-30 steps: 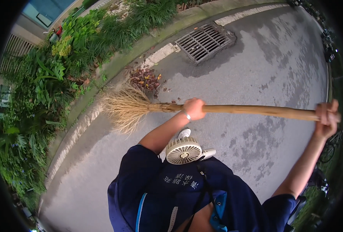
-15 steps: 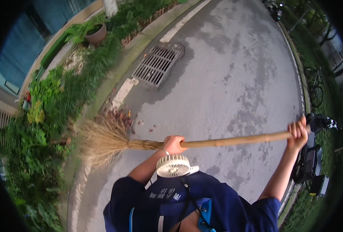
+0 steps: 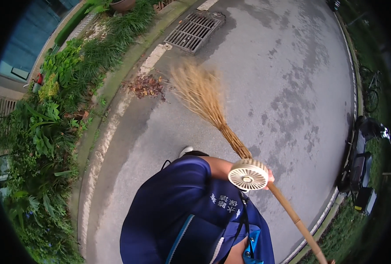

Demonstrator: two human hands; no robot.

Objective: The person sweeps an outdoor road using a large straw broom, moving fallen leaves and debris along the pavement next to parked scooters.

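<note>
A long straw broom (image 3: 206,99) with a bamboo handle (image 3: 294,216) slants from the upper middle down to the lower right. Its bristles, smeared by motion, spread over the road to the right of a small pile of dry brown leaves (image 3: 147,86). Closed round the shaft near the binding is my left hand (image 3: 270,176), mostly hidden behind a round white fan (image 3: 248,175) hanging at my chest. Only a sliver of my right hand (image 3: 331,262) shows at the lower edge, on the handle's far end.
A metal drain grate (image 3: 193,31) is set in the road beyond the leaves. Along the left runs a stone kerb (image 3: 88,147) with plants (image 3: 41,127) behind it. A parked scooter (image 3: 358,165) stands at the right edge. My shoe (image 3: 186,151) shows on the asphalt.
The broom has swung from lying crosswise to a steep slant, its bristles moving from the kerb up and right past the leaves. My right hand has dropped to the lower edge.
</note>
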